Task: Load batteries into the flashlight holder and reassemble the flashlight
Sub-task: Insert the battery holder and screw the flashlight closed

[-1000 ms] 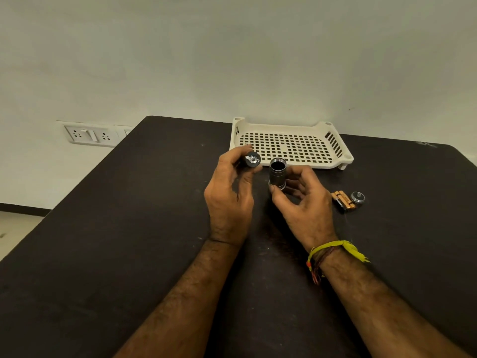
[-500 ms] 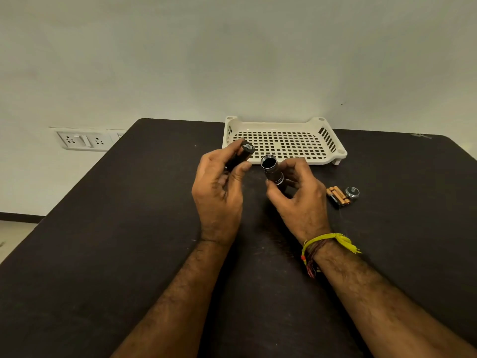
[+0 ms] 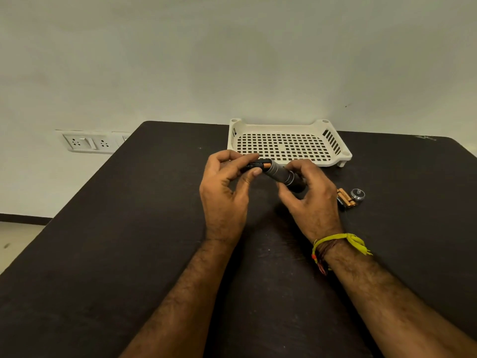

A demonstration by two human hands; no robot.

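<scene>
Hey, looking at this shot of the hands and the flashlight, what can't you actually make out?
Head view only:
- Battery holder: its far end is hidden inside the flashlight body.
- Flashlight body: the lower end is covered by the right hand.
- Spare batteries: too small to count.
- Left hand: its fingers hide the holder's rear.

A plain indoor workroom — bare pale wall [image 3: 232, 60], wall sockets [image 3: 89, 142], one dark table [image 3: 103, 254].

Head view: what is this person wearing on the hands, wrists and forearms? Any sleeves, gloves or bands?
Both forearms are bare, with no sleeves in view, and neither the left hand nor the right hand is gloved. The right wrist carries a yellow thread band with a loose frayed knot, beside darker reddish threads. The left wrist shows no band.
</scene>
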